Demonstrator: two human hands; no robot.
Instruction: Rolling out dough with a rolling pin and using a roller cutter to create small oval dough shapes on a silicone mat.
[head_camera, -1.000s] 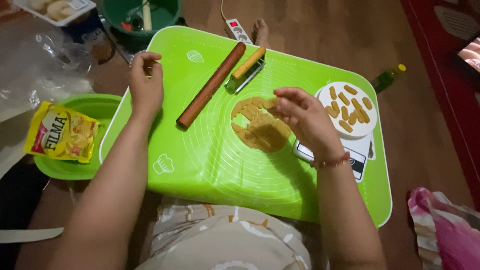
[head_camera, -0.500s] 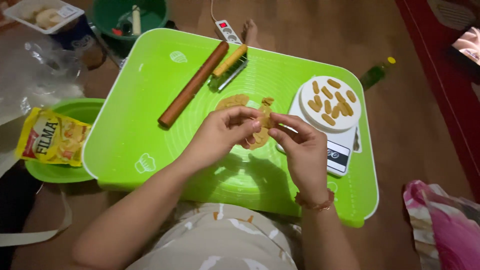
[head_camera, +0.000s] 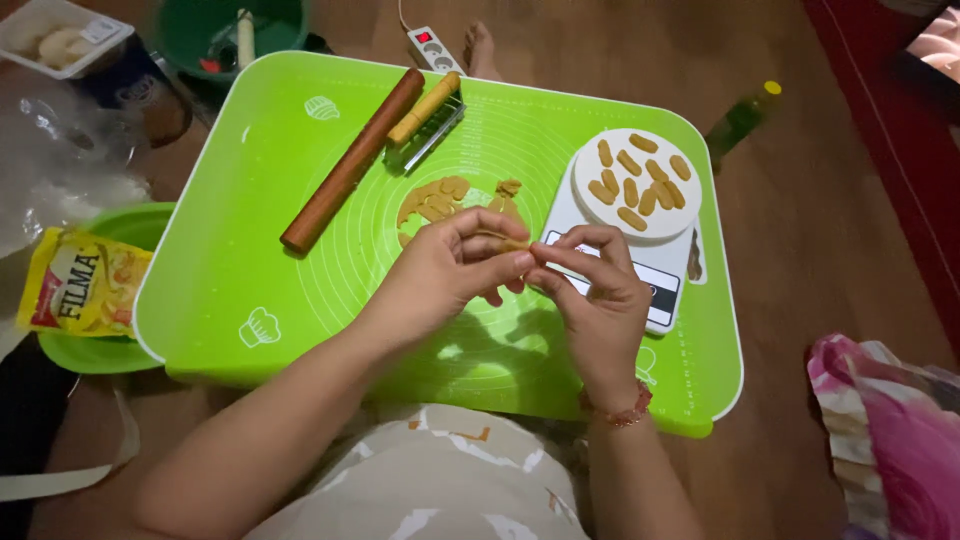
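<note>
Bright green baking mat with white circles and chef-hat marks. Tan dough near its middle, reddish-brown rolling pin toward the far edge. White scale at the right edge with golden dough pieces. Yellow packet off the left edge.

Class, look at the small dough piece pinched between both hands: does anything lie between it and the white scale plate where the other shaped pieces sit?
Nothing visible does. The dough piece sits between left hand and right hand, beside the scale plate.
</note>
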